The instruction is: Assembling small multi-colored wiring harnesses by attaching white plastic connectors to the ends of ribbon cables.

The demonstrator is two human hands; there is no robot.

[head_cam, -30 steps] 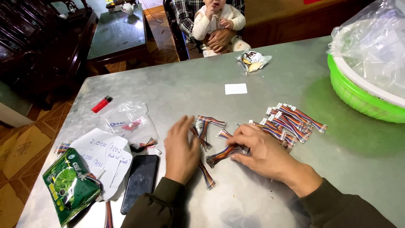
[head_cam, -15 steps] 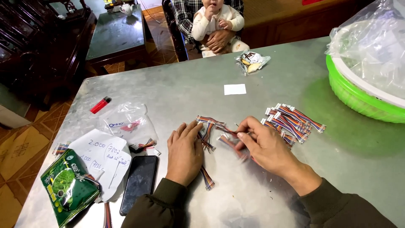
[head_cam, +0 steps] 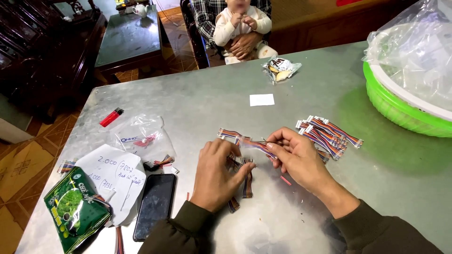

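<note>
My left hand (head_cam: 218,174) lies palm down on the grey table (head_cam: 197,103), fingers resting on several short multicoloured ribbon cables (head_cam: 246,181). My right hand (head_cam: 296,157) pinches one ribbon cable (head_cam: 256,145) by its end, lifted just above the table between both hands. A pile of the same ribbon cables (head_cam: 327,134) lies just right of my right hand.
A green basket (head_cam: 400,110) covered in clear plastic stands at the right edge. A black phone (head_cam: 155,204), white paper note (head_cam: 115,176), green packet (head_cam: 75,211), clear bag (head_cam: 141,136), red lighter (head_cam: 111,116), white slip (head_cam: 262,99) and snack bag (head_cam: 280,69) lie about. A person with a baby sits across.
My right hand has drawn one cable up from the loose ones and holds it stretched leftward. My left hand shifted slightly and stays on the cables.
</note>
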